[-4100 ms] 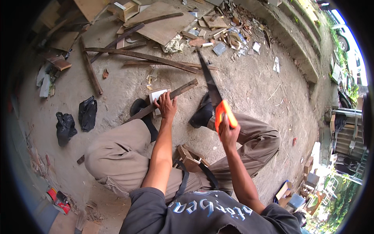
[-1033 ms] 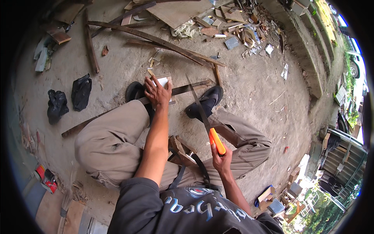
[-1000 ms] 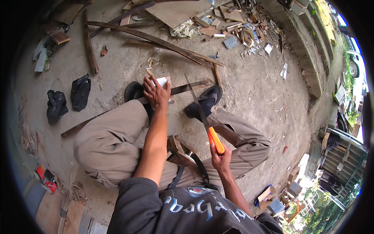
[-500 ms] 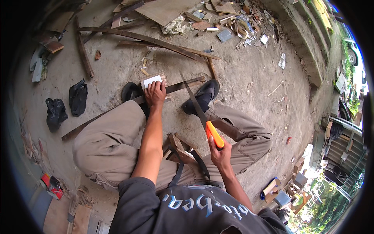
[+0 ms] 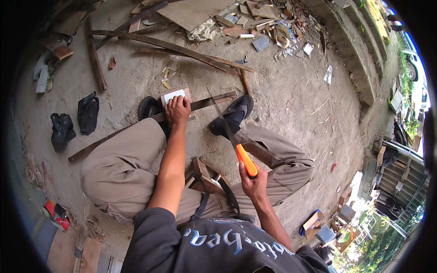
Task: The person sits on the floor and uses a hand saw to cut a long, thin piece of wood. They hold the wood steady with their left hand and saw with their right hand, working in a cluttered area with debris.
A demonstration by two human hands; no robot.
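Clamped around the orange handle (image 5: pixel 246 159) of the saw (image 5: pixel 231 133) is the right grip (image 5: pixel 254 184); the left grip (image 5: pixel 177 110) is laid with bent fingers over the dark plank (image 5: pixel 211 102), and whether it is closed beneath cannot be told. On the concrete floor (image 5: pixel 291 104), well in from the stepped edge at upper right, the plank is supported by a small white-faced board (image 5: pixel 189 98) and partly hidden by the left leg (image 5: pixel 123 154). The saw is slanted across the plank's free end; contact cannot be made out. If pressure were eased, the plank could be rolled or slid off the narrow support. If the blade were skipped sideways, the right shoe (image 5: pixel 243 109), close by, or the left knuckles could be cut.
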